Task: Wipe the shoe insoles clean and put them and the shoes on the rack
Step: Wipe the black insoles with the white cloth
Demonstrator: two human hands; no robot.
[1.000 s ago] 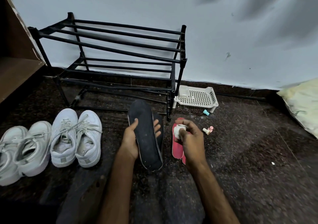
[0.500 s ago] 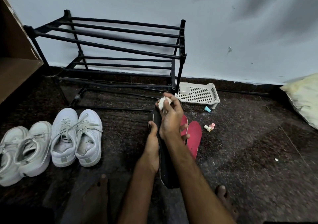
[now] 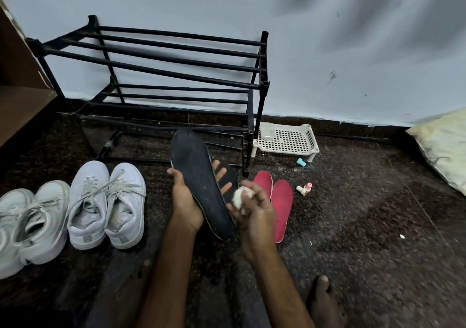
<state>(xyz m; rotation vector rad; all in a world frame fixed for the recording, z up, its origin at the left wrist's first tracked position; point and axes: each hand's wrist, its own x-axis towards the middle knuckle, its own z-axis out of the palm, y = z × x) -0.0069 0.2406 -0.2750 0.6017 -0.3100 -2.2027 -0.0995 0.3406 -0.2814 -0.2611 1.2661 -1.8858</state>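
Our left hand (image 3: 185,201) wrapping its fingers (image 3: 221,174) round the black insole (image 3: 199,176) before the rack (image 3: 176,50), we should drag the white wad (image 3: 240,198) pinched in our right hand (image 3: 254,214) firmly heel to toe

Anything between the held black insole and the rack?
Nothing visible. The left hand holds the black insole right before the rack; the white shoes stand off left, the right hand grips a white wad nearer.
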